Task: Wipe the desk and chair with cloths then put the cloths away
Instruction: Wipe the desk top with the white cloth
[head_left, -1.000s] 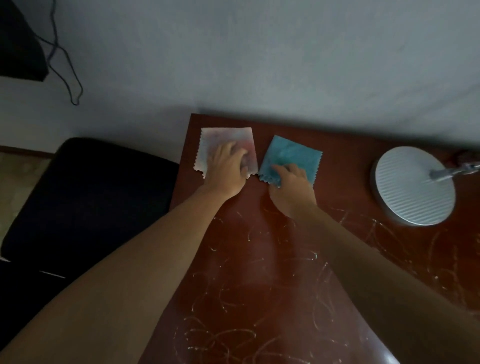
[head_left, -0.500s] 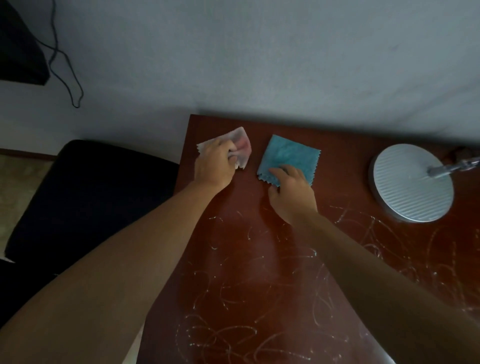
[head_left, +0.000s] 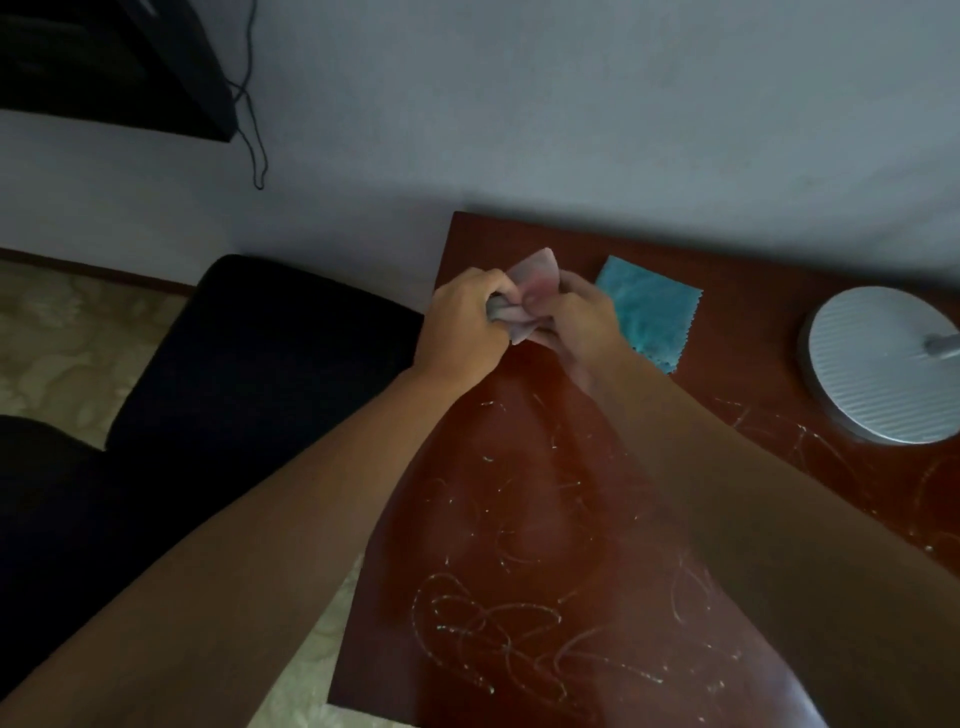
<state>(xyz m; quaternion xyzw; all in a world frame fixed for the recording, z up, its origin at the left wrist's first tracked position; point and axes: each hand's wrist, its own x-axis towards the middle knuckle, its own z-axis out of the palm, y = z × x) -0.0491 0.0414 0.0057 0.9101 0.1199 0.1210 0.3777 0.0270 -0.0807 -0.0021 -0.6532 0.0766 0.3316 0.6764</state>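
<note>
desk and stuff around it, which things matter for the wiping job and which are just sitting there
Part of the job:
- scratched reddish-brown wooden desk
- black padded chair
- crumpled pinkish-white cloth, gripped by left hand and right hand
- flat blue cloth on the desk

Just lying about:
- round ribbed silver lamp base
- black hanging cable

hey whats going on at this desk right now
A person is standing over a scratched red-brown desk, with both hands bunching up a pink-white cloth just above its far left corner. The left hand and the right hand each grip one side of it. A blue cloth lies flat on the desk beside them, untouched. A round silver lamp base sits to the right, and a black chair stands left of the desk.
</note>
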